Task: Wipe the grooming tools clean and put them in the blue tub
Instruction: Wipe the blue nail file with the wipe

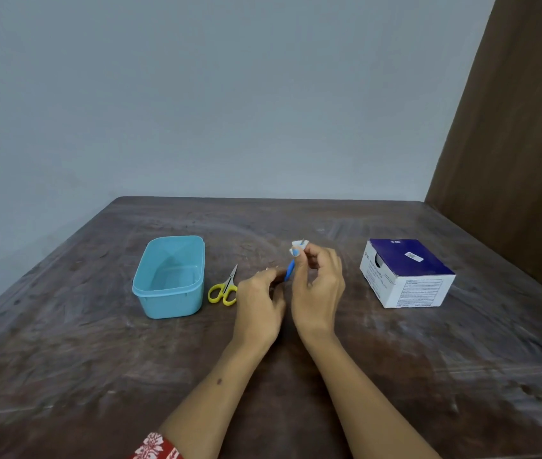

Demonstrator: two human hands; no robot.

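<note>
the blue tub (169, 276) stands empty on the tabletop (296, 376), so by the look of it no tool has been put away yet. just right of the tub lie the yellow-handled scissors (224, 288), flat and untouched by either hand. further right of the tub, held above the tabletop, the left hand (259, 301) is closed around the lower end of a blue-handled tool (290, 271), while the right hand (318, 286) pinches a small white wipe (296, 247) around the tool's upper end; what kind of tool it is cannot be made out. well to the right of the tub sits a blue and white box (407, 273), probably the wipes' source. the task seems early: the first tool is being wiped, and it, then the scissors, are yet to go in the tub.
</note>
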